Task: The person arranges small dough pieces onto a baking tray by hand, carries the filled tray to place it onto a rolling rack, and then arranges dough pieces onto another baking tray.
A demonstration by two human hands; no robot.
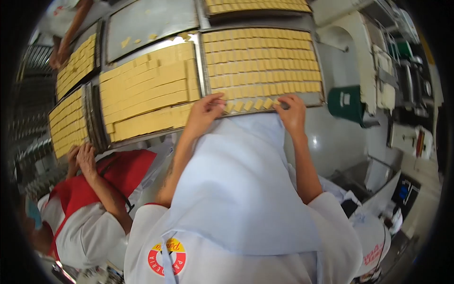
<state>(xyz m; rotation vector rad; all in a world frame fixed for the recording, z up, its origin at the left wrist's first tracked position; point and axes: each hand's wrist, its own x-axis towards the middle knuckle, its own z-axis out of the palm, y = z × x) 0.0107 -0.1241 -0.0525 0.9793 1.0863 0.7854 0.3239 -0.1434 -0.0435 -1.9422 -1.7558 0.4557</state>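
Note:
A metal baking tray [309, 98] lies before me, filled with rows of small yellow rectangular dough pieces [262, 57]. Along its near edge runs a short row of slanted dough pieces [248, 105], spaced apart. My left hand [206, 112] is at the left end of that row, fingers curled in with the tips beside the leftmost piece. What it grips, if anything, is hidden. At the row's right end, my right hand [292, 112] pinches a dough piece [277, 101] between thumb and fingers.
To the left, another tray holds long cut dough strips [146, 92], with a scrap-strewn metal sheet [151, 23] behind it. A co-worker in a red apron [101, 182] has hands at a far-left tray [68, 120]. Another person's arm [71, 33] reaches in behind. A green bucket [346, 105] stands right.

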